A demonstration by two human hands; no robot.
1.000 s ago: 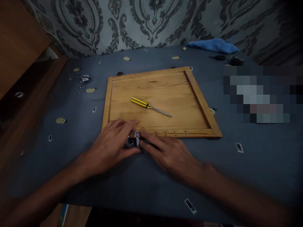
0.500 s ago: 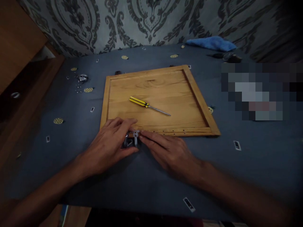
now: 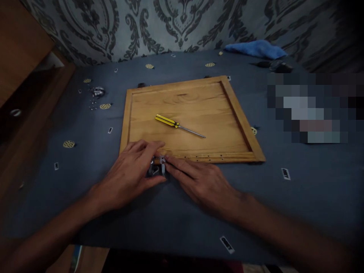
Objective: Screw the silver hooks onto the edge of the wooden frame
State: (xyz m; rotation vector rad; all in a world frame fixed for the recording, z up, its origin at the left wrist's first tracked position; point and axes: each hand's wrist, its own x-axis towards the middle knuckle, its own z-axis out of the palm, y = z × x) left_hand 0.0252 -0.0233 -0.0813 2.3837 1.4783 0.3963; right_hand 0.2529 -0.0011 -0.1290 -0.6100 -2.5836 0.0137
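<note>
A silvery metal cabinet hinge [image 3: 163, 169] sits at the near edge of a framed wooden cabinet door [image 3: 182, 110], lying flat on the cloth. My left hand [image 3: 129, 167] is curled around the hinge, with its thumb below and its fingers over the door's edge. From the right, the fingertips of my right hand [image 3: 199, 176] are pressed together against the hinge's plate; the fingertip undersides are hidden. Small dark holes [image 3: 208, 156] run along the near frame rail. A screwdriver [image 3: 170, 122] with a yellow and black handle lies on the door panel.
More metal hardware [image 3: 98, 91] and several tiny screws [image 3: 93, 105] lie left of the door. A blue cloth [image 3: 256, 49] and a dark tool [image 3: 280, 67] are at the back right. Brown wooden furniture [image 3: 25, 45] stands at the left. A patch at right is pixelated.
My right fingertips have shifted slightly left, covering more of the hinge's plate. My left hand keeps its hold. The view has tilted a little.
</note>
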